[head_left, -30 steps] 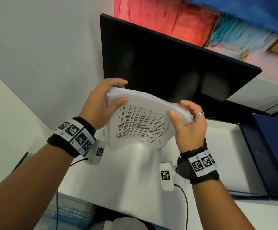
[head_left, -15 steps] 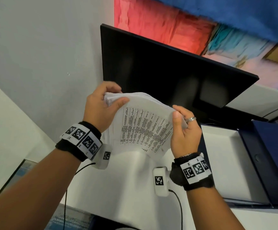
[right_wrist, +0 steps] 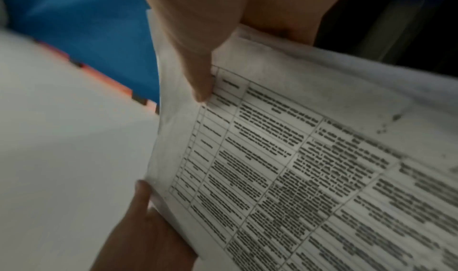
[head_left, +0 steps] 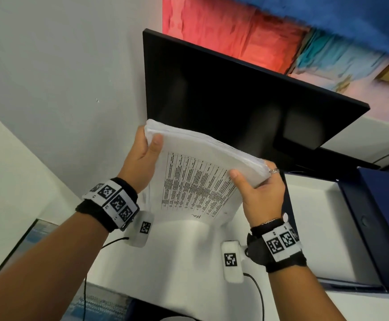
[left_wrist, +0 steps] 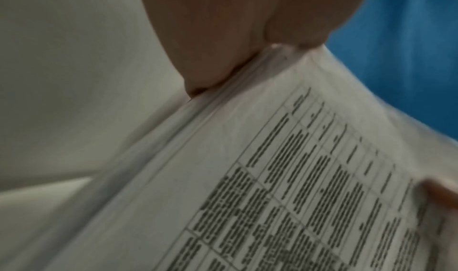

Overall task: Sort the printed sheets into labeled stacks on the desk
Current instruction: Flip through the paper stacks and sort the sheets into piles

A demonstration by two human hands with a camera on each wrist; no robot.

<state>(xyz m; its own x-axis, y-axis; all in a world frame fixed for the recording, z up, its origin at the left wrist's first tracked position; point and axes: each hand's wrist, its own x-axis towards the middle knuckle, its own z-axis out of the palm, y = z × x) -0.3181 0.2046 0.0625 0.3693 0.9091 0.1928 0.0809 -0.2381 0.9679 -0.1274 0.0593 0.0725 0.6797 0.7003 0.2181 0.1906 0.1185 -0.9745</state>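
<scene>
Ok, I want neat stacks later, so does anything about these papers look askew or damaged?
Slightly. The sheaf of printed sheets, held off the desk between the left hand and right hand, bows, and its sheet edges fan unevenly. No tears or creases show.

Two hands show in the head view, the left hand (head_left: 140,158) at centre left and the right hand (head_left: 258,193) at centre right, sharing one thick bundle of printed sheets (head_left: 202,172) whose sheets are too many and too close to count. Each wrist bears one marker band, two in all, and two small white tagged units hang below them. One dark monitor (head_left: 235,100) fills the upper middle, and one dark blue folder (head_left: 383,223) lies at the right edge.
</scene>
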